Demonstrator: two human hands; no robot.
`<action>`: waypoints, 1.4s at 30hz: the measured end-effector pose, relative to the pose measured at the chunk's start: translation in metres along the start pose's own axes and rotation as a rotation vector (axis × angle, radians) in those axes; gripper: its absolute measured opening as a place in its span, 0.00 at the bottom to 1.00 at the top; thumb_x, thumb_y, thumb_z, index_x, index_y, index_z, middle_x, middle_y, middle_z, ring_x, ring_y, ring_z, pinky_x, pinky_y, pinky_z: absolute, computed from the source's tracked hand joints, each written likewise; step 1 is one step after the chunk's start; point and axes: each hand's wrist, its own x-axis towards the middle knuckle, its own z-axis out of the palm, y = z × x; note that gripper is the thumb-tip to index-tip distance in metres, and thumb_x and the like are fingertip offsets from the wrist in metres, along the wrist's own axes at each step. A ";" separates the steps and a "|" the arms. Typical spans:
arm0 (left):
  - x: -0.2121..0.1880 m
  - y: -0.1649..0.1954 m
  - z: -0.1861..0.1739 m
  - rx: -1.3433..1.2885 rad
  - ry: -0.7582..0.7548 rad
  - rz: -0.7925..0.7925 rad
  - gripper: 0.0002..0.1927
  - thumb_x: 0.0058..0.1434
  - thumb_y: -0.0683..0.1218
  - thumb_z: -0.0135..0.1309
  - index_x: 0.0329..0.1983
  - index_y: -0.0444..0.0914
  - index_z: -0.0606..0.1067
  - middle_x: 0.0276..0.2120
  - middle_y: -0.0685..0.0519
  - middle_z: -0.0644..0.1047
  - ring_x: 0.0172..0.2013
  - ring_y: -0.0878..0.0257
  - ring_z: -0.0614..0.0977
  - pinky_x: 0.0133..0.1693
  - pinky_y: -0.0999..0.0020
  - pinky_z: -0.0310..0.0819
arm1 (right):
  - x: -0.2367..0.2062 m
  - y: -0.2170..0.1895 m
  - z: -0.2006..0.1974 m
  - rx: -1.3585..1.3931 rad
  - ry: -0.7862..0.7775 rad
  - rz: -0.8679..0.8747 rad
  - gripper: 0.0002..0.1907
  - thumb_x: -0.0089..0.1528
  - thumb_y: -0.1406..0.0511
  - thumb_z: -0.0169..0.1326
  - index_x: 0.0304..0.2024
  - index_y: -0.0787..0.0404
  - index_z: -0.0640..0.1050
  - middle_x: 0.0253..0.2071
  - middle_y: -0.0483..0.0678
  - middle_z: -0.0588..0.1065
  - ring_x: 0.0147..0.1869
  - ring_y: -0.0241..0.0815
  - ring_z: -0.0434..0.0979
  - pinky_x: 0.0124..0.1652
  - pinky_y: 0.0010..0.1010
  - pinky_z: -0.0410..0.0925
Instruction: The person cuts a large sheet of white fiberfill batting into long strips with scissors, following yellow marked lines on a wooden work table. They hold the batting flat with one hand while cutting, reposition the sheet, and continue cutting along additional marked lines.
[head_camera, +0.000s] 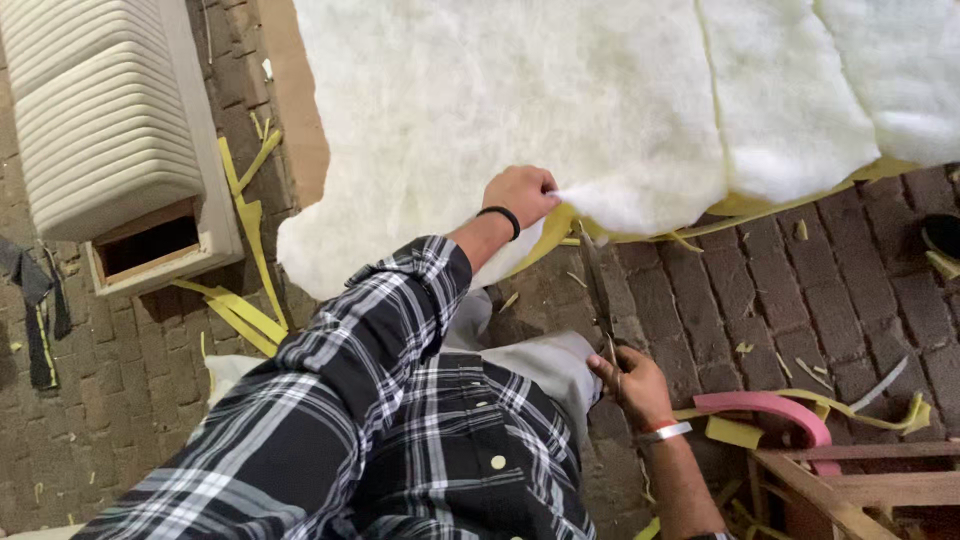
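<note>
Pinching the lower edge of the thick white fibre wadding sheet (500, 100), our left hand (520, 193) has its fingers curled tight on a tuft of it, a black band at the wrist and a black-and-white checked sleeve (370, 330) behind.

Item, right hand (630, 385): fingers wrapped through the handles of the long dark metal scissors (597, 290), a silver bangle at the wrist. The blades point up toward the wadding's lower edge, the tip just beside our left hand; we cannot tell how far the blades are parted.

Item, wadding: spread across the upper part of the view, its lower edge hanging over the brick-paved floor (760, 280). A seam line runs down it toward the right. It lies over yellow foam (740, 207), which shows along that lower edge.

Item, ribbed off-white upholstered seat frame with a rectangular wooden opening (100, 120): standing on the floor at the upper left corner, well apart from both hands.

Item, yellow foam strips (245, 300): scattered on the floor between the seat frame and the wadding.

Item, curved pink strip (770, 408): on the floor just beside our right wrist, near a bare wooden frame (850, 490) at the lower right corner.

Item, dark cloth scraps (35, 310): at the left edge of the floor.
</note>
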 end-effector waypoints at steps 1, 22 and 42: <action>0.003 0.001 -0.003 -0.008 -0.025 -0.022 0.10 0.51 0.53 0.60 0.34 0.46 0.84 0.36 0.54 0.84 0.40 0.56 0.84 0.42 0.58 0.79 | 0.005 0.003 0.004 0.042 -0.013 0.007 0.22 0.58 0.51 0.65 0.36 0.66 0.82 0.23 0.43 0.74 0.25 0.33 0.68 0.26 0.28 0.62; 0.008 0.011 0.003 -0.032 0.044 -0.041 0.13 0.57 0.52 0.59 0.44 0.48 0.82 0.42 0.53 0.83 0.45 0.55 0.83 0.48 0.57 0.77 | 0.026 -0.090 0.018 0.551 -0.073 0.124 0.21 0.60 0.50 0.62 0.27 0.58 0.73 0.18 0.39 0.67 0.18 0.34 0.63 0.21 0.27 0.58; 0.041 0.009 0.014 -0.010 -0.028 0.001 0.12 0.53 0.44 0.58 0.41 0.46 0.75 0.45 0.49 0.78 0.50 0.48 0.79 0.50 0.53 0.73 | 0.000 -0.080 0.042 0.275 0.040 0.195 0.21 0.56 0.48 0.62 0.27 0.58 0.78 0.17 0.43 0.68 0.19 0.36 0.65 0.21 0.29 0.60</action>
